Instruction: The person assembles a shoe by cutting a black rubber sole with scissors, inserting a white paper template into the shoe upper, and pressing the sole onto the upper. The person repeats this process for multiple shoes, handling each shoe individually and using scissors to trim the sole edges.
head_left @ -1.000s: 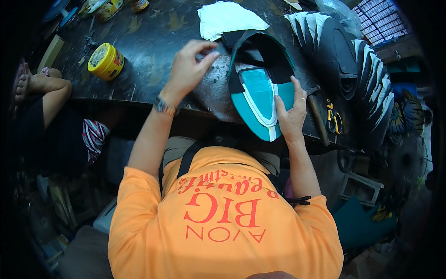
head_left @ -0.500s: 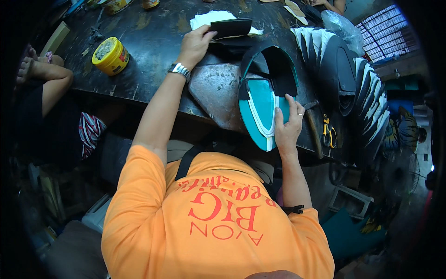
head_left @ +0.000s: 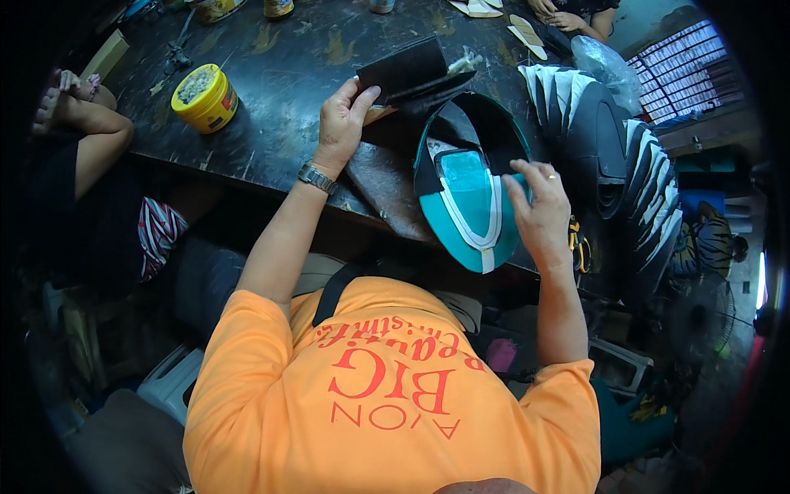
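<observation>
One folded blk piece (head_left: 403, 71) pinched in L grip (head_left: 339, 128), R grip (head_left: 543, 207) loosely spread by white-trimmed teal piece (head_left: 469, 198)

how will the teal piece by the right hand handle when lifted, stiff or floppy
The teal piece would probably flex yet keep some shape, since its black-lined wall stands up in a curve. It is likely light for its size, as its visible edges look thin.

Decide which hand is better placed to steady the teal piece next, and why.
Likely the right hand: it is at the right edge of the teal piece, with nothing else visible in its grip. The left hand holds the black piece.
</observation>
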`<state>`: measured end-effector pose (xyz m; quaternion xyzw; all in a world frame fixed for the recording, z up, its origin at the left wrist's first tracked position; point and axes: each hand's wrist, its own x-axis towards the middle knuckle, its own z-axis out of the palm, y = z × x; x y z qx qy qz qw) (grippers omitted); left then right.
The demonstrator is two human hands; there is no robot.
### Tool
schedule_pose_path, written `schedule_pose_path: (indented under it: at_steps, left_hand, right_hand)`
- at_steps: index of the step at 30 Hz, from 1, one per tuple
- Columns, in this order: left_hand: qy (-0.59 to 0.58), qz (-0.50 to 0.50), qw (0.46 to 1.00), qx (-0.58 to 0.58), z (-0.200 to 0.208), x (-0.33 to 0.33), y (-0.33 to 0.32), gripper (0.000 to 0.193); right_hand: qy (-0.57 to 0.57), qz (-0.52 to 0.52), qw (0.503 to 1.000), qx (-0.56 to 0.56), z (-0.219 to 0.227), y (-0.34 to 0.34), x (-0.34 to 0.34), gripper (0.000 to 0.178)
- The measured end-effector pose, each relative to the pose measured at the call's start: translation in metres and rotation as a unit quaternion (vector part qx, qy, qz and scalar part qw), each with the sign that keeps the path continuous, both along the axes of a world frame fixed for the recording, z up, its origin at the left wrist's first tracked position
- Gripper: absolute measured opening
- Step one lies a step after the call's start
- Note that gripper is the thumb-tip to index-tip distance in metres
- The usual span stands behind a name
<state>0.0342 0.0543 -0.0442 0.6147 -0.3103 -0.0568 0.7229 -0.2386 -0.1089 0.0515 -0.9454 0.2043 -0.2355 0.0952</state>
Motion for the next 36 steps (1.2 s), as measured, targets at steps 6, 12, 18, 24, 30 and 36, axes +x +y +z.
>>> schedule_pose_path:
  at_steps: [6, 12, 18, 24, 30, 36]
  left_hand:
    - [-0.006, 0.03, 0.998, -0.054, -0.003, 0.001, -0.002, 0.024]
    - [-0.027, -0.019, 0.997, -0.075, 0.0, -0.002, 0.0, 0.021]
    - [0.029, -0.16, 0.978, -0.134, -0.001, -0.009, 0.005, 0.023]
    - [0.027, -0.185, 0.972, -0.14, 0.001, -0.006, 0.005, 0.026]
    - [-0.084, -0.156, 0.984, -0.014, 0.02, -0.018, 0.011, 0.044]
    - [0.181, -0.01, 0.982, 0.059, 0.033, -0.006, 0.013, 0.063]
  right_hand:
    - [-0.058, 0.124, 0.961, 0.24, 0.024, 0.009, 0.046, 0.018]
    - [-0.059, 0.112, 0.717, 0.685, 0.014, 0.03, 0.105, 0.034]
    - [-0.066, 0.083, 0.705, 0.701, 0.007, 0.026, 0.132, 0.03]
    - [-0.107, 0.089, 0.694, 0.707, -0.006, 0.028, 0.135, 0.017]
    - [-0.088, 0.08, 0.716, 0.688, -0.016, 0.033, 0.132, 0.007]
    - [-0.122, 0.144, 0.623, 0.759, -0.02, 0.022, 0.119, 0.011]
